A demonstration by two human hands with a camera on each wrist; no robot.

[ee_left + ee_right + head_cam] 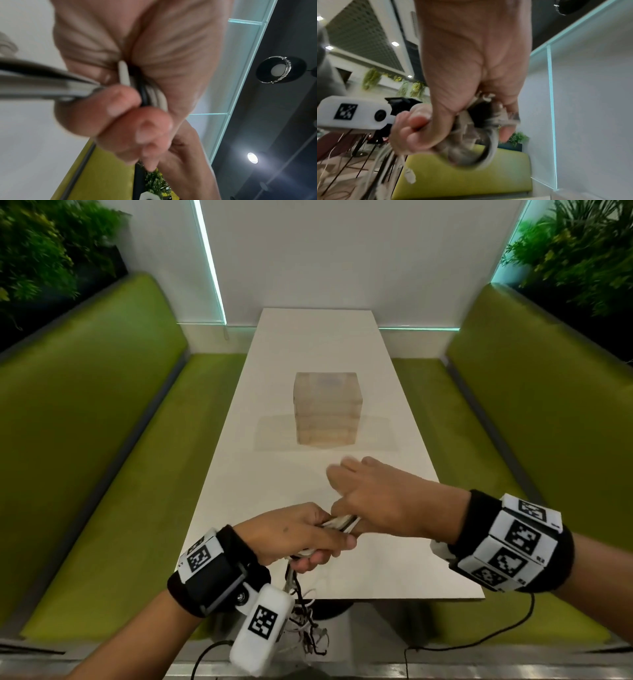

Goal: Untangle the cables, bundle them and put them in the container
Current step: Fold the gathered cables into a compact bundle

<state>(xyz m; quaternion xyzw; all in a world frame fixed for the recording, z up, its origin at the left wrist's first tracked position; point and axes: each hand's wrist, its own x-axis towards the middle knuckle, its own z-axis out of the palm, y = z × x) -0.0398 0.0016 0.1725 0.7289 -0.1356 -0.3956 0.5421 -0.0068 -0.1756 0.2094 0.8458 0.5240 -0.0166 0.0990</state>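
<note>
A bunch of white and black cables (342, 523) runs between my two hands above the near end of the white table (308, 344). My left hand (301, 537) grips the bunch, its fingers (120, 108) curled round the cables (150, 97). My right hand (370, 498) holds looped cables (471, 148) against its palm; its fingertips are blurred. The loose cable ends (305, 621) hang in a tangle below my left hand, past the table's front edge. A translucent box-shaped container (327, 409) stands mid-table, beyond both hands.
Green upholstered benches (102, 440) line both sides of the narrow table. A white wall closes off its far end. Plants (41, 251) stand behind the bench backs. Black leads (479, 642) from the wrist cameras trail over the near bench edge.
</note>
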